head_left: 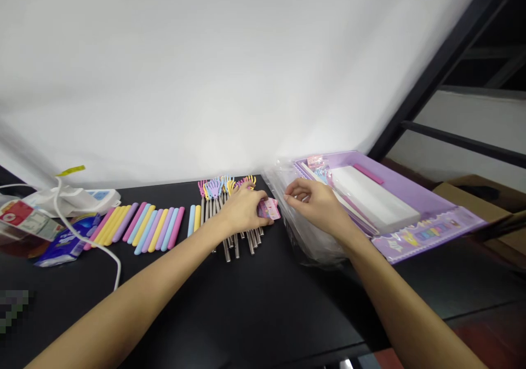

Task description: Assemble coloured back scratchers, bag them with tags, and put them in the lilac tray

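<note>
My left hand (pixel 244 209) is closed, with a small pink printed card (pixel 270 209) between thumb and fingers. It is above a pile of back scratchers (pixel 214 188) with coloured claw heads and metal rods, partly hiding them. My right hand (pixel 316 202) has its fingers curled and the thumb and fingertips close together. These fingertips are over the edge of a stack of clear plastic bags (pixel 310 246); whether they grip anything cannot be made out. Left of the pile, pastel handle sticks (pixel 154 229) lie in rows, two of them close to my left forearm.
A purple display box (pixel 431 207) with a white block (pixel 372 199) inside stands on the right. At far left are a white power strip (pixel 92 199), its cable (pixel 82 236) and a blue packet (pixel 68 246). A cardboard box (pixel 472 196) is beyond the table's right side.
</note>
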Motion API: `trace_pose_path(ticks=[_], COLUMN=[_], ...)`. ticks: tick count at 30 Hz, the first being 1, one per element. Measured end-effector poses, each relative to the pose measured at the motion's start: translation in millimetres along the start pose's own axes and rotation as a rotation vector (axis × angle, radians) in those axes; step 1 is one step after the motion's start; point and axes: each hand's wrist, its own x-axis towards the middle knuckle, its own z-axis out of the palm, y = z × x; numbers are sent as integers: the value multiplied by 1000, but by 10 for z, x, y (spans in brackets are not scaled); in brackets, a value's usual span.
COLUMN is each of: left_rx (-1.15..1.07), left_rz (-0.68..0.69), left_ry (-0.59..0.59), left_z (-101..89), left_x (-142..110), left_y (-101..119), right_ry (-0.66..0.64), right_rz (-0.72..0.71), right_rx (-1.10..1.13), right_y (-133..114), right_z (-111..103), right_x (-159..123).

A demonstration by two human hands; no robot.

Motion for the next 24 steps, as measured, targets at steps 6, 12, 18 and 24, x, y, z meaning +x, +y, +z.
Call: trace_pose_path(ticks=[6, 12, 18, 24], left_rx=[37, 16, -24, -29], left_rz=[85, 85, 148, 147], left_ry=[-33, -62, -124, -128], left_z=[-37, -77, -121, -117], left_x=[50, 43, 106, 123], left_y=[-72, -97, -147, -176], right_ry=[-11, -112, -171, -180], right_rz=[2, -180, -171, -197], right_rx=[54, -251, -380, -452], right_y=[87, 120, 77, 74], right_z=[-77, 11, 111, 111], right_x=[-6, -29, -35, -2])
